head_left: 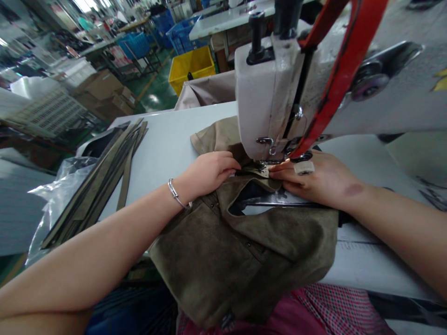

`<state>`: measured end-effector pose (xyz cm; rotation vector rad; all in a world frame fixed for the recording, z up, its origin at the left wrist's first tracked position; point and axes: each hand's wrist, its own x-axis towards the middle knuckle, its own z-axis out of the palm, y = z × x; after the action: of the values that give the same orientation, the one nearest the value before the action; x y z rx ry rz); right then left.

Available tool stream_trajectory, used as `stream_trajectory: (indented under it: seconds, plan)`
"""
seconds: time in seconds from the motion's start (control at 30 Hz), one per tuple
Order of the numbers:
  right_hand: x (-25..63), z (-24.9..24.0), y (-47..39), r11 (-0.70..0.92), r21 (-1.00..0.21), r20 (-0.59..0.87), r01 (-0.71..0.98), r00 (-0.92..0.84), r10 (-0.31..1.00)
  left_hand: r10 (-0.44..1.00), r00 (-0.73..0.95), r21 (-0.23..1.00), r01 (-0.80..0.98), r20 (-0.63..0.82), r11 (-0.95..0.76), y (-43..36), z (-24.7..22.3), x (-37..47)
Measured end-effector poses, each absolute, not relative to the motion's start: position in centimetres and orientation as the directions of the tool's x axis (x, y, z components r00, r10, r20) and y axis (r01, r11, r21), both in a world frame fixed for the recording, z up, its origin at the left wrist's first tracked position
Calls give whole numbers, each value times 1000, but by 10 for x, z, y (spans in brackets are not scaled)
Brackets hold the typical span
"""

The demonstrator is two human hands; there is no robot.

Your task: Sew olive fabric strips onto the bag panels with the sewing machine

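Observation:
A sewn olive-brown fabric piece (206,246), suede-like and with small metal studs, drapes over the front of the sewing table (164,139). Its upper edge lies beneath the presser foot (262,166) of a white sewing machine (256,102). My left hand (211,172), a silver bracelet at its wrist, pinches the fabric just left of the foot. On the other side, my right hand (314,179) has its fingers together, gripping the fabric close to the needle area. The machine head and a white knob (303,168) partly cover those fingers.
Long olive strips (104,186) lie at the table's left, beside clear plastic wrap (57,195). A red guard bar (344,70) slants across the machine head. Farther back stand a yellow crate (192,67), blue baskets (134,45) and cardboard boxes (101,88).

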<state>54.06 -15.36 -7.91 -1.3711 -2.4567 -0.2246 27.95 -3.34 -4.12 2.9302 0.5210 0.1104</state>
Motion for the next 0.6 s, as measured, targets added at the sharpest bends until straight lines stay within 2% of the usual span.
stream_trajectory:
  seconds: [0.1,0.23,0.33,0.5,0.6]
  plan:
    - [543,-80,-153,571,95,375,815,-561,738,356,934,143,347,40,-927,-39,-39,283]
    - [543,-79,-152,565,108,411,818,-554,723,273,954,73,266,120,-961,-53,-48,283]
    - [543,-80,-151,572,105,422,813,-557,715,209,965,96,196,160,-976,-64,-55,283]
    - [545,-83,-151,621,119,444,775,-601,665,366,918,74,358,156,-931,-75,-63,292]
    - [546,-85,-152,637,109,446,763,-610,655,351,919,77,342,180,-936,-73,-69,295]
